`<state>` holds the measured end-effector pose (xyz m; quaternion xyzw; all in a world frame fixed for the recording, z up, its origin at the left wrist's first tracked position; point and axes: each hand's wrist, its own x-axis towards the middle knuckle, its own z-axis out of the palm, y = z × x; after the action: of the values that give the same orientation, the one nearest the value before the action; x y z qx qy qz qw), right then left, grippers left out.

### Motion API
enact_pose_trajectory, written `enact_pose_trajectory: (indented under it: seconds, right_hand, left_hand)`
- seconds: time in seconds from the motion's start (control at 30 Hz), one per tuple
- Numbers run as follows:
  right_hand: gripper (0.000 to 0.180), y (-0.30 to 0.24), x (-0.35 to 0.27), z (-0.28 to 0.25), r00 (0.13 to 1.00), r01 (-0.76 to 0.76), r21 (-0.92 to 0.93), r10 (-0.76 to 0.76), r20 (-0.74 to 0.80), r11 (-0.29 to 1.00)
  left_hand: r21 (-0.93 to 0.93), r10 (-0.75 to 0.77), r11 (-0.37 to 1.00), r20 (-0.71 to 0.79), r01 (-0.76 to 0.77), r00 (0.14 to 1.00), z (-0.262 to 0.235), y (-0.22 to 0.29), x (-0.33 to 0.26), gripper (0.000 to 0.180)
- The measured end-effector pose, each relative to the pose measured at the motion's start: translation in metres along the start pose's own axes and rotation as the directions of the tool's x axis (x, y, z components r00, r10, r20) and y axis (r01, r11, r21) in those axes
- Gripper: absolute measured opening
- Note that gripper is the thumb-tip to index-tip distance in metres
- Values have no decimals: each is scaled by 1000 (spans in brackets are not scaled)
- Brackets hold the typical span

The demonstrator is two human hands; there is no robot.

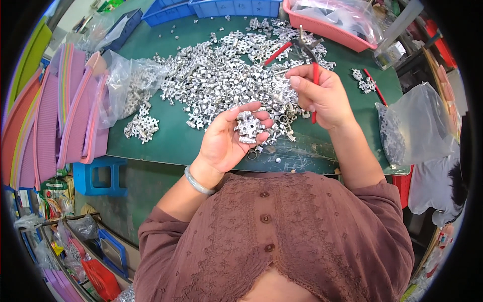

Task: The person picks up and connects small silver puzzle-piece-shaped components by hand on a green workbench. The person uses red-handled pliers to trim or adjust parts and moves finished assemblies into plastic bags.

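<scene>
My left hand (pixel 219 141) is turned palm up, its fingers curled around a few small silvery metal castings (pixel 248 127). To the right, my right hand (pixel 324 98) grips a pair of red-handled pliers (pixel 316 75) by one handle. The other handle spreads out to the left, and the jaws point away from me, apart from the castings in my left palm. Just beyond both hands lies a large heap of small silvery metal parts (pixel 216 75) on the green tabletop (pixel 176 146). A loose metal ring (pixel 252 154) rests near the front edge.
Clear plastic bags of metal parts stand at left (pixel 115 85) and right (pixel 412 126). Blue bins (pixel 236 7) and a pink basket (pixel 332 30) line the far edge. Purple baskets (pixel 70 100) stack at left, above a blue stool (pixel 100 176). A red-handled tool (pixel 375 86) lies right.
</scene>
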<state>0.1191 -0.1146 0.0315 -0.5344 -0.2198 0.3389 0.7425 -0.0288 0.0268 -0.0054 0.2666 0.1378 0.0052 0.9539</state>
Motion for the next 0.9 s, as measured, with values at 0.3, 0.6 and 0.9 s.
enact_pose_trajectory:
  seconds: [0.3, 0.6, 0.9]
  right_hand:
    - [12, -29, -35, -55, 986, 48, -371, -102, -129, 927]
    - [7, -25, -82, -107, 953, -30, -783, -218, -210, 622]
    - [10, -15, -91, -107, 961, 29, -951, -270, -58, 307]
  left_hand:
    - [58, 107, 992, 120, -115, 987, -7, 1, 1, 54]
    - [108, 99, 987, 156, -117, 983, 1, -6, 7, 52]
    - [237, 75, 965, 156, -111, 985, 9, -11, 8, 47]
